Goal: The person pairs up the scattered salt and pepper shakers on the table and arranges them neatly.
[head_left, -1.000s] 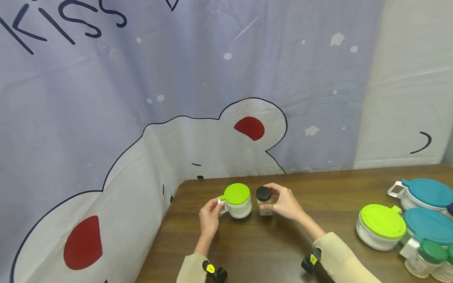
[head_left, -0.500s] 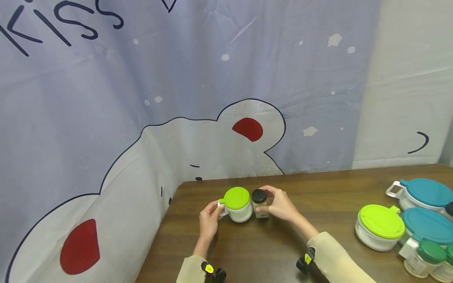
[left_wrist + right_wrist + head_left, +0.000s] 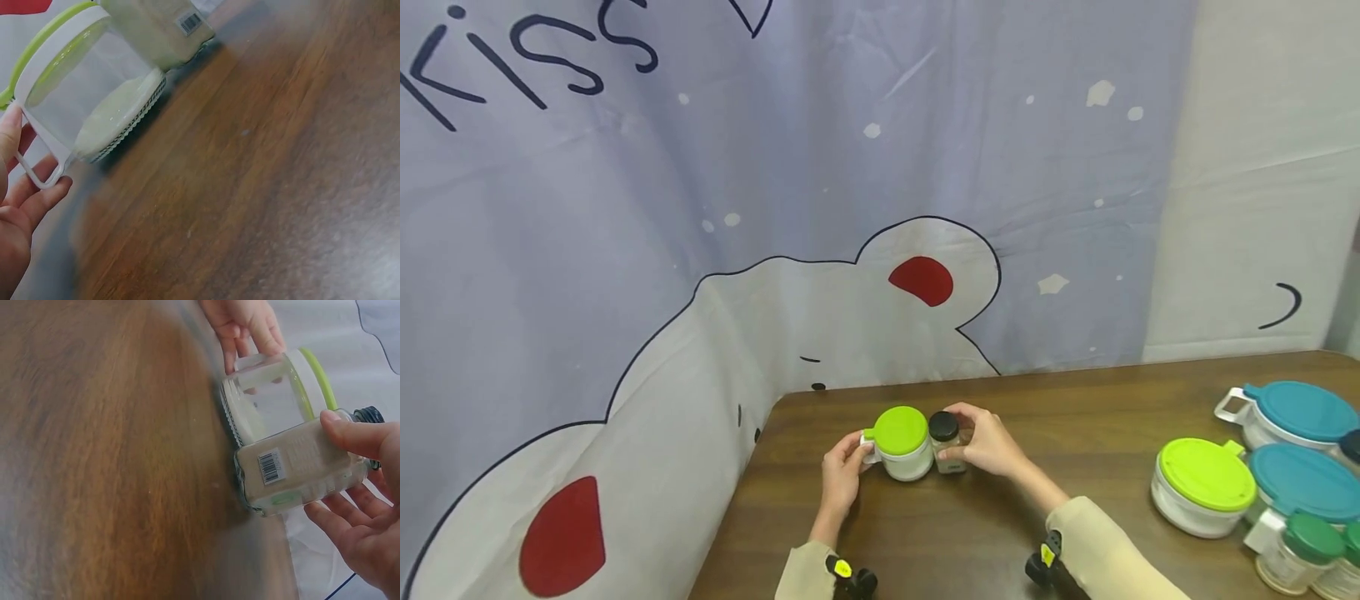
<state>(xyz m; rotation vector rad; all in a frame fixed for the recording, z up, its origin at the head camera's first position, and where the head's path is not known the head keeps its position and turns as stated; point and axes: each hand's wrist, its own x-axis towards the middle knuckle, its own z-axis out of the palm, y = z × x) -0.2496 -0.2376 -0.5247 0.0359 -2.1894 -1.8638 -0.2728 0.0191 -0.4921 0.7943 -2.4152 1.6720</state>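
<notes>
A clear jar with a lime-green lid (image 3: 901,430) and a white side handle stands on the table, some pale contents at its bottom. My left hand (image 3: 840,475) pinches that handle (image 3: 45,164) between thumb and fingers. Right beside the jar is a squarish glass seasoning bottle (image 3: 300,464) with a black cap (image 3: 943,426), a barcode label and beige contents. Thumb and fingers of my right hand (image 3: 990,443) grip its sides. In the right wrist view the bottle lies against the jar or very close to it.
Toward the right of the wooden table (image 3: 1000,533) stand a larger lime-lidded container (image 3: 1206,483), two blue-lidded ones (image 3: 1307,411) and green-capped bottles (image 3: 1303,550). A dark-capped bottle is partly cut off there. A printed curtain (image 3: 820,325) hangs along the back and left edges.
My right hand has brought the black-capped bottle leftward, closing the gap to the green-lidded jar. My left hand keeps hold of the handle. The head view has shifted slightly.
</notes>
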